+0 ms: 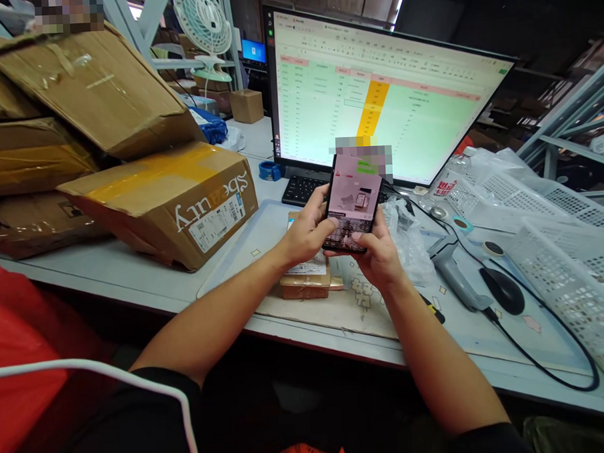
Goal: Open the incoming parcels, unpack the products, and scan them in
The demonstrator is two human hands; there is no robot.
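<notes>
The phone [355, 201] is held up off the bench [134, 278], in front of the lower edge of the monitor [391, 96] and overlapping it in this view. The left hand [307, 229] has its fingers behind the phone's left edge and its thumb over the keypad; the right hand [382, 250] pinches the other side the same way, thumb low on the screen.

A mistyped key seems the likeliest slip, since both thumbs crowd a small keypad. If the fingers behind loosened while the thumbs tapped, the phone could drop towards the box [304, 286], which lies below it, nearer than the monitor. A sweep of the right forearm could knock the cutter [433, 309], in front of the monitor and partly behind that arm; whether its blade is out, I cannot tell.

The phone is slim and dark-edged, tilted back towards the wearer. Its lit screen is pinkish, with a green bubble near the top, a picture in the middle and a dark keypad below. The top edge is masked, and the writing is too small to read.
</notes>
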